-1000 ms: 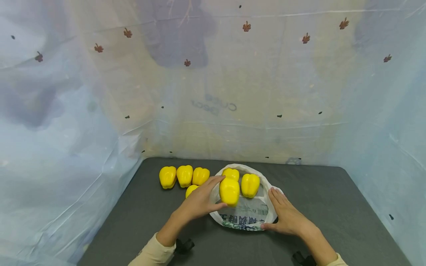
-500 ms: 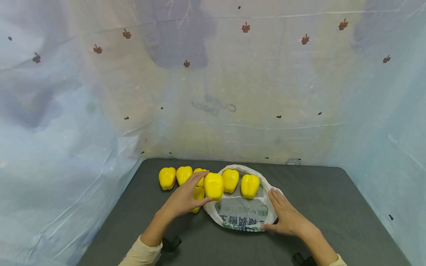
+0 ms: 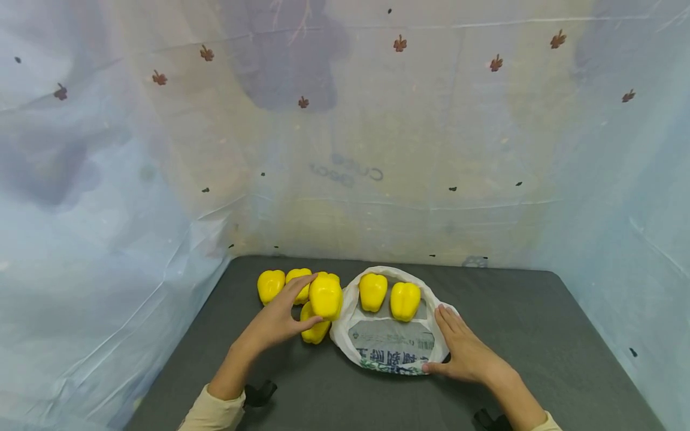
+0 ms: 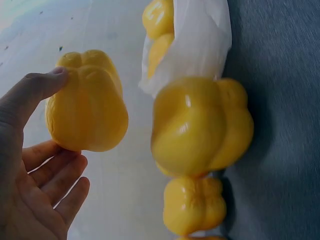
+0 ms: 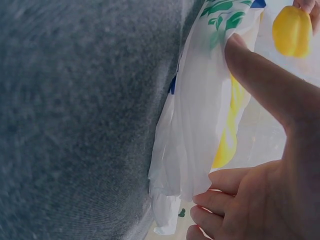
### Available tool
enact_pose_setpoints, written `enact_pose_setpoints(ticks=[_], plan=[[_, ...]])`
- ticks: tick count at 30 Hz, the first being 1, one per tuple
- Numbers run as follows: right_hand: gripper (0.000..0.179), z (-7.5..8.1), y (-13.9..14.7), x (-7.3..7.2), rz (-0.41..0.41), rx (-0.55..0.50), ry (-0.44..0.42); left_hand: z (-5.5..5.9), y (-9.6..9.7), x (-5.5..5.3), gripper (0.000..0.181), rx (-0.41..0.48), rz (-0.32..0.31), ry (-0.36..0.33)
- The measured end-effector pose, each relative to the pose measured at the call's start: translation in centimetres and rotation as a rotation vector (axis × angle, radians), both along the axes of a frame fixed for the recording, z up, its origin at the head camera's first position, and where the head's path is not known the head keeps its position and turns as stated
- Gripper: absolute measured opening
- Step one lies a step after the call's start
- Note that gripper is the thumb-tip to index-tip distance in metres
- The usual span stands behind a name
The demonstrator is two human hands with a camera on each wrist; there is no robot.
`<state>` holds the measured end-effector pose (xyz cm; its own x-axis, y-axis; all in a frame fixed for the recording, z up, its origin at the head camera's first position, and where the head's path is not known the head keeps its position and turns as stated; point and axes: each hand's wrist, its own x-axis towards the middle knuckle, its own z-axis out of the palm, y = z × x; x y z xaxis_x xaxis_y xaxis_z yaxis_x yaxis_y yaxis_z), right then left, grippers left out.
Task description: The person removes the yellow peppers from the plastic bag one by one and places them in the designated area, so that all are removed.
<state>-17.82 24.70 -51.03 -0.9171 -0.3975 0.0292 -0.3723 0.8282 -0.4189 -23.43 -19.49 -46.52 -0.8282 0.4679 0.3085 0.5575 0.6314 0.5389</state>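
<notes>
My left hand (image 3: 276, 321) holds a yellow bell pepper (image 3: 326, 297) between thumb and fingers, raised over the table just left of a white plastic bag (image 3: 345, 346). The left wrist view shows the thumb on the near side of this held pepper (image 4: 85, 107) and fingers beneath it. Inside the wide-mouthed bag sit two more yellow bell peppers, one at the back (image 3: 373, 293) and one beside it (image 3: 405, 301). My right hand (image 3: 468, 350) rests against the bag's right rim with extended fingers, its thumb touching the bag's front edge (image 5: 235, 42).
Left of the bag, several yellow bell peppers lie on the dark grey table (image 3: 539, 335): one at far left (image 3: 271, 287), one next to it (image 3: 299, 279), one nearer the front (image 3: 314, 326). Another is largely hidden behind the held pepper. A patterned curtain (image 3: 409, 149) surrounds the table.
My left hand has moved left with the bell pepper, from over the bag's left part to over the peppers on the table. The right hand stays in place at the bag's rim.
</notes>
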Motion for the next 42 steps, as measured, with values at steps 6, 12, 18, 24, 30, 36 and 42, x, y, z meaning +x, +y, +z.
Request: enact_pose_setpoints(ticks=[6, 12, 18, 24, 30, 36, 42], plan=[[0.132, 0.0, 0.0, 0.1, 0.000, -0.003, -0.003, -0.2, -1.6, -0.1, 0.092, -0.018, 0.049, 0.013], [0.132, 0.0, 0.0, 0.1, 0.000, -0.007, -0.003, -0.2, -3.0, 0.0, 0.092, -0.014, 0.081, 0.016], [0.132, 0.0, 0.0, 0.0, 0.002, -0.005, -0.005, -0.4, -4.3, 0.0, 0.093, -0.024, 0.100, 0.022], [0.132, -0.1, 0.0, -0.1, 0.005, -0.003, 0.000, -1.1, -5.6, -0.2, 0.093, -0.034, 0.103, 0.036], [0.132, 0.0, 0.0, -0.1, 0.004, 0.014, -0.008, -1.5, -6.6, -0.1, 0.090, -0.043, 0.134, 0.026], [0.133, 0.1, -0.1, -0.1, 0.004, 0.020, -0.011, -2.1, -7.5, -0.1, 0.090, -0.057, 0.171, -0.011], [0.132, 0.2, -0.2, 0.0, 0.002, 0.022, -0.008, -2.7, -8.2, -0.1, 0.090, -0.068, 0.165, -0.010]])
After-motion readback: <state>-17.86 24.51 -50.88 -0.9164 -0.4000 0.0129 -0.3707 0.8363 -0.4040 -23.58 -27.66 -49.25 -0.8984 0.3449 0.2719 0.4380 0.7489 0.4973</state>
